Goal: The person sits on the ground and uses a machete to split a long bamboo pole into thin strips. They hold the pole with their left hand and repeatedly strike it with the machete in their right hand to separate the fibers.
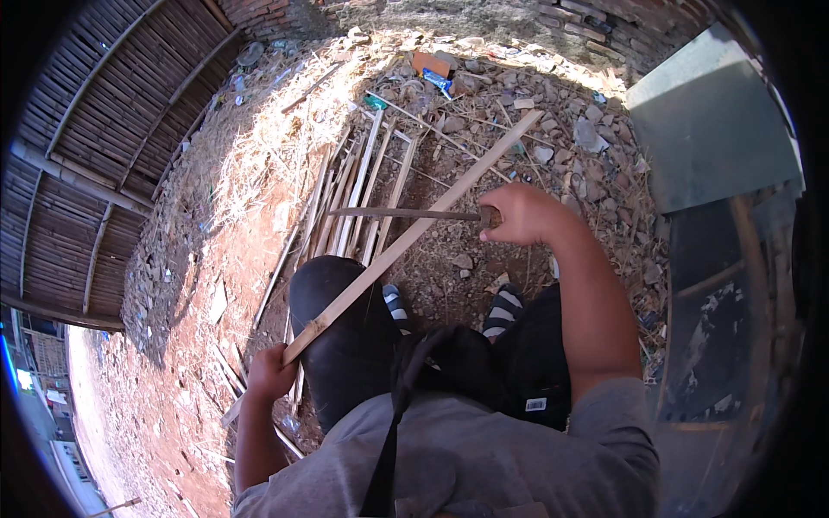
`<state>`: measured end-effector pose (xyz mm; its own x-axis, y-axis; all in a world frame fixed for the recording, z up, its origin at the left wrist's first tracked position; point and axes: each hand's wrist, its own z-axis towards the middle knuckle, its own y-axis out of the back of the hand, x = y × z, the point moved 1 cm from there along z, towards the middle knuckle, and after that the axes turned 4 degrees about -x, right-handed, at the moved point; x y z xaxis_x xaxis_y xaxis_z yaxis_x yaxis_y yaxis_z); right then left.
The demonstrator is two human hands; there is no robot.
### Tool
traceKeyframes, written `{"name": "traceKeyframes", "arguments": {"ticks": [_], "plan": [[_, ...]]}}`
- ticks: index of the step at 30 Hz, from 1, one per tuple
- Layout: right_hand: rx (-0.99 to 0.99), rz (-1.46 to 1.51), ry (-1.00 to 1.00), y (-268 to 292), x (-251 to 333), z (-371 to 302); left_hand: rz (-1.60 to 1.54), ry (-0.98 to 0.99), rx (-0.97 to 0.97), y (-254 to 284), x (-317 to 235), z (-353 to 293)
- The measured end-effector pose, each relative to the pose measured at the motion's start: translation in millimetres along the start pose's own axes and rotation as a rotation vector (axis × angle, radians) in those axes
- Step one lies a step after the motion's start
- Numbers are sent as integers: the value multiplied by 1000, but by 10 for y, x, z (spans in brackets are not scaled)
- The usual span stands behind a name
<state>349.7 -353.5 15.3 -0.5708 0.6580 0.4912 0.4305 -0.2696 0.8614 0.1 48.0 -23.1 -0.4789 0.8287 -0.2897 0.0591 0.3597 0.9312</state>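
Observation:
My left hand (271, 373) is closed round the near end of a long pale wooden strip (377, 269). The strip lies over my left knee and slants up to the far right. In my right hand (518, 213) is the handle of a sickle (406, 212), a long, dark, narrow blade with a hooked tip that points left. Its blade crosses the strip past the knee; whether they touch I cannot tell.
Several thin wooden strips (367, 186) lie in a bundle beyond my left knee. Stones and rubble (596, 173) cover the ground ahead and to the right. A bamboo wall (95, 112) stands at left, a grey-green panel (708, 129) at right, and a brick wall (604, 26) at the back.

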Motion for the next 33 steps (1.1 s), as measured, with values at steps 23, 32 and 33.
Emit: {"name": "traceKeyframes", "arguments": {"ticks": [23,32,33], "plan": [[-366,377,-603,88,-1154,-45,44,-90,112,310,-159,-121],[-585,369,-361,178,-818,-131,-377,227,277,191,-156,-321],[-561,408,-382,218,-719,-153,-284,198,212,212,-180,-334]]}}
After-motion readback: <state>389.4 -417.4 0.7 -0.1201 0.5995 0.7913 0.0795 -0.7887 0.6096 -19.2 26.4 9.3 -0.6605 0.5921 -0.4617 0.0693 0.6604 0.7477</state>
